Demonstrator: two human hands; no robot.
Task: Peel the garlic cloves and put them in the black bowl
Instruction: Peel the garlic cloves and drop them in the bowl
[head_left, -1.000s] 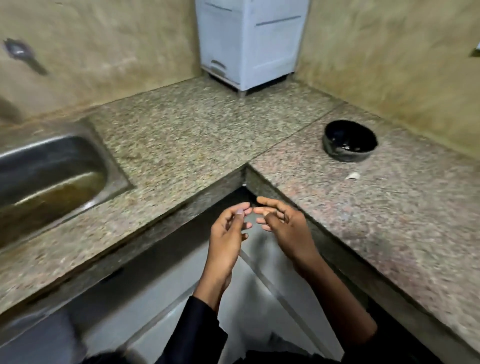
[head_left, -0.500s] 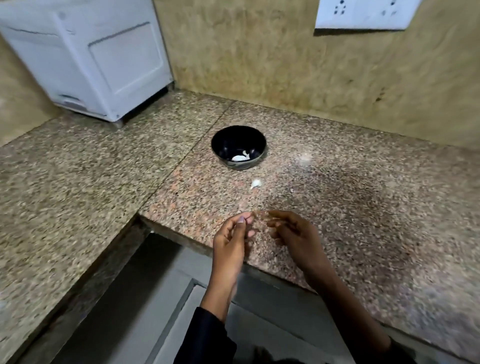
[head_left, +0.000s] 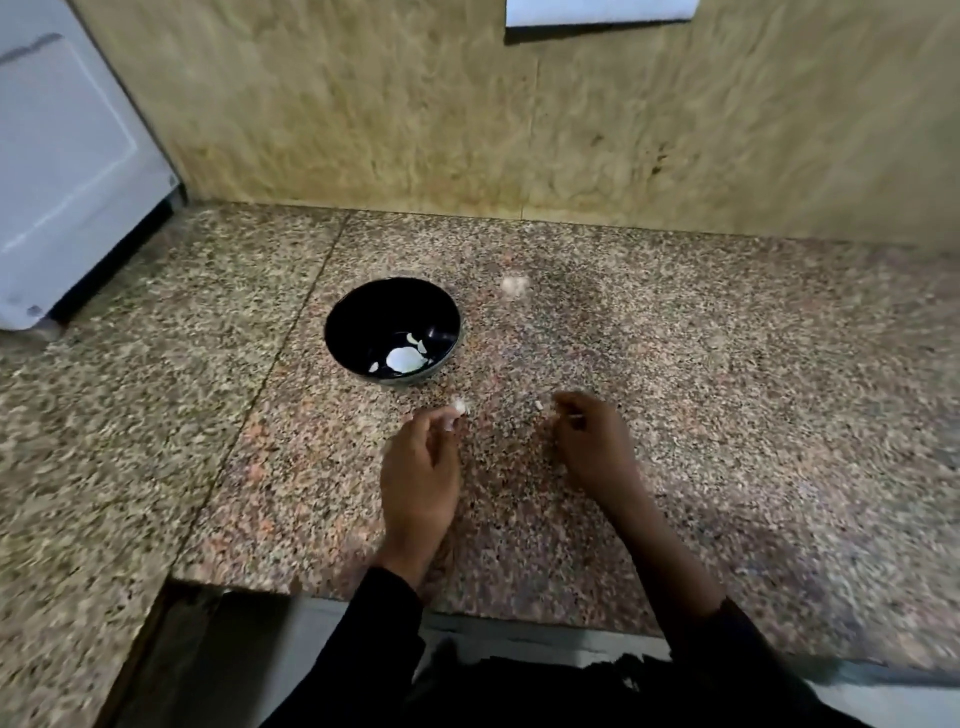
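Observation:
The black bowl (head_left: 343, 317) stands on the granite counter and holds a peeled white garlic clove (head_left: 402, 358) with a few small bits. My left hand (head_left: 421, 467) is just in front of the bowl, its fingertips curled round a small pale garlic clove (head_left: 448, 424); motion blur hides the detail. Another white garlic piece (head_left: 460, 406) lies on the counter right beyond those fingertips. My right hand (head_left: 592, 441) hovers to the right, pinching a thin pale sliver of peel (head_left: 574, 415). A tiny white scrap (head_left: 538, 404) lies between the hands.
A pale garlic piece (head_left: 515, 285) lies on the counter behind and right of the bowl. A white appliance (head_left: 62, 171) stands at the back left corner. The tiled wall (head_left: 519, 130) runs behind. The counter's front edge (head_left: 467, 613) is near my body.
The view swung right and closer, from the sink corner to the bowl. My hands, close together before, have moved apart and forward over the counter towards the bowl.

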